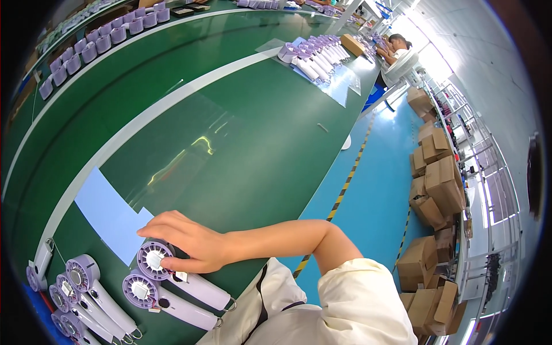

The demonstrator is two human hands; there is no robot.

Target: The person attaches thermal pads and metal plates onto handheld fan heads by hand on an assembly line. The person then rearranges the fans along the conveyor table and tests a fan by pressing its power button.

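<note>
My right hand (192, 241) reaches in from the right. Its fingers curl over the far rim of a lilac handheld fan (201, 289), and the thumb presses near the hub of the round head. That fan lies on the green table with its handle toward my body and a metal ring at the handle's end. Just beside it, on the nearer side, lies a second handheld fan (187, 312) in the same direction. Both heads show a pale round centre inside a ring of slots. A light blue sheet (109, 210) lies beyond my fingertips. My left hand is out of sight.
More handheld fans (109, 305) lie at the lower left. Further along the green table (259, 138) stands a cluster of fans (316, 57) on sheets. Lilac housings (103, 43) line the far left. Cardboard boxes (443, 184) stand on the right; a person (395, 49) sits beyond.
</note>
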